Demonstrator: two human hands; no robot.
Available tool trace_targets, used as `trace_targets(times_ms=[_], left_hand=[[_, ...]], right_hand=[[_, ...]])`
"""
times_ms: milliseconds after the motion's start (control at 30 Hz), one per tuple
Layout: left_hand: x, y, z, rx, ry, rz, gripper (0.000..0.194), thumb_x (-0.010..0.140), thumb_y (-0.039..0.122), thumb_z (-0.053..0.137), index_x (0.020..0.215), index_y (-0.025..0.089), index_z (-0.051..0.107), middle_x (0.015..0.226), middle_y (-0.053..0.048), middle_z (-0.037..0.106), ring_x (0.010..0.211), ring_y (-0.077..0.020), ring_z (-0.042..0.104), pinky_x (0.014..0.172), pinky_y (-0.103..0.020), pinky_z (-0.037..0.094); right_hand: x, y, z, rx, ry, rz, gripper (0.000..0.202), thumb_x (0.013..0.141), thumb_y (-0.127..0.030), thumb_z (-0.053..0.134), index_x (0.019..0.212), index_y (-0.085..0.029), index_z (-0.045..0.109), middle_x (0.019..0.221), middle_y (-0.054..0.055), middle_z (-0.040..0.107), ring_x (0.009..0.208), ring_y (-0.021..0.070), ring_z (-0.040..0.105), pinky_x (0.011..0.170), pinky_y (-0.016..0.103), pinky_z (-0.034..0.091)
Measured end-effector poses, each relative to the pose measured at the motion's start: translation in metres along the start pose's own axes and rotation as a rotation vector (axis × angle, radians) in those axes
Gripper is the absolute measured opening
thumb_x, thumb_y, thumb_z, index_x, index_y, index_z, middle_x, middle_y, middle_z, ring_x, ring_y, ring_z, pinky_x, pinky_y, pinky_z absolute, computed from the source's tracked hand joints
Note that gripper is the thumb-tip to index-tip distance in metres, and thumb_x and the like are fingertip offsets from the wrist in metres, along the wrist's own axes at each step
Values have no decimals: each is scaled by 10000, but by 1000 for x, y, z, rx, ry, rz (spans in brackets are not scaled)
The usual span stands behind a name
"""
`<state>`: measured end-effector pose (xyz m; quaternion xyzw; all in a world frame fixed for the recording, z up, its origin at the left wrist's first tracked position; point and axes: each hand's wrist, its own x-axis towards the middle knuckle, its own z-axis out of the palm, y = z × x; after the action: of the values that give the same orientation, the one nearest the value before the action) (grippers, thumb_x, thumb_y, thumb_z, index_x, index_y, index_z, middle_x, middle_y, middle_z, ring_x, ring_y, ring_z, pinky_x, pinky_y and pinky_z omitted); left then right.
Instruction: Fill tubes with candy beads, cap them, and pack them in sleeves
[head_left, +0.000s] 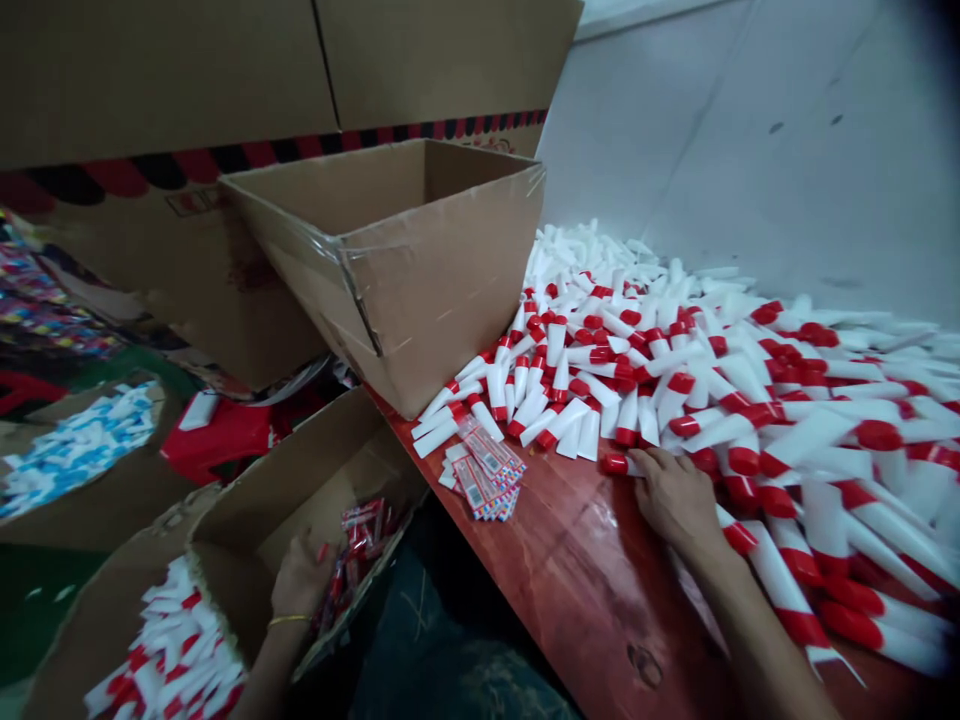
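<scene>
My right hand (679,500) rests at the front edge of a heap of white plastic tubes with red caps (577,370). Its fingers are closed on one capped tube (616,464) lying on the red-brown wooden table (600,570). Down at the left, my left hand (301,577) reaches into an open cardboard box (300,490) beside small red glossy packets (365,530). Those fingers are curled together, with a bit of red at the tips; what they hold is unclear. Between the hands, a small stack of printed labels or sleeves (484,475) lies at the table edge.
A tall open carton (442,270) stands on the table's back left corner. Below left are boxes of red-and-white pieces (172,640) and blue-and-white pieces (86,445), plus a red plastic stool (217,440). A pale wall (750,130) rises behind the heap.
</scene>
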<state>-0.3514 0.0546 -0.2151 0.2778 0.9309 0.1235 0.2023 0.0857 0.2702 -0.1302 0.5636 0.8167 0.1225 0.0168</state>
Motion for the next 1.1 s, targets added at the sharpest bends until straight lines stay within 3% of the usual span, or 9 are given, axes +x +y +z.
trace_targets(times_ms=[67,200,300,400,533,667,800,933,1100], left_hand=[[-16,30,-3,-90,31,160,433,780,440,440,1093,162,546,1092,-121,617,990,-279,586,807,-357,448],[-44,129,-8,-280,74,678,296,838,359,418,915,182,642,1003,-94,645,947,-219,580,862,-340,417],[-49,190,0,-265,40,847,240,820,331,487,912,191,658,969,-87,646,932,-217,561,864,-341,396],[-44,221,12,-190,3,930,192,714,333,635,836,194,687,920,-111,633,904,-271,533,826,-393,379],[-42,230,21,-90,-19,958,81,704,240,639,686,182,692,809,-101,609,864,-274,511,816,-409,349],[-44,231,20,-63,-15,959,162,773,169,530,726,171,685,833,-82,607,901,-259,500,872,-423,311],[-43,231,12,-62,-34,955,145,776,216,547,739,188,684,815,-67,623,858,-240,513,885,-439,308],[-52,234,-6,-143,-35,983,136,780,279,561,780,211,679,820,-44,630,869,-214,519,917,-428,298],[-72,234,-13,-279,9,1050,140,790,254,540,825,210,668,886,-49,639,925,-208,516,913,-378,321]], right_hand=[[0,-3,4,-4,16,-26,312,745,-163,516,1050,-144,583,1034,129,606,854,275,535,694,373,394],[2,-9,7,101,10,-71,266,664,-176,513,920,-131,572,874,121,638,823,266,560,757,377,377],[0,-19,5,287,65,-90,240,666,-218,480,879,-135,551,757,93,619,732,233,569,688,329,396],[-8,-34,2,464,160,-84,226,711,-249,430,884,-143,528,737,76,599,684,210,561,609,297,398],[-18,-50,0,592,159,-42,191,714,-262,421,846,-164,518,681,44,564,619,188,531,557,282,384],[-18,-62,-2,713,134,-3,205,716,-282,425,847,-165,530,650,26,553,566,166,505,519,266,377],[-12,-75,-12,873,49,107,216,716,-341,493,827,-168,559,597,-7,559,509,145,495,483,246,362],[3,-99,-23,1256,-13,280,306,659,-443,636,727,-145,608,606,3,584,570,158,521,536,260,403],[25,-130,-30,1634,-70,316,291,598,-387,697,735,-136,646,655,12,617,589,149,528,564,267,432]])
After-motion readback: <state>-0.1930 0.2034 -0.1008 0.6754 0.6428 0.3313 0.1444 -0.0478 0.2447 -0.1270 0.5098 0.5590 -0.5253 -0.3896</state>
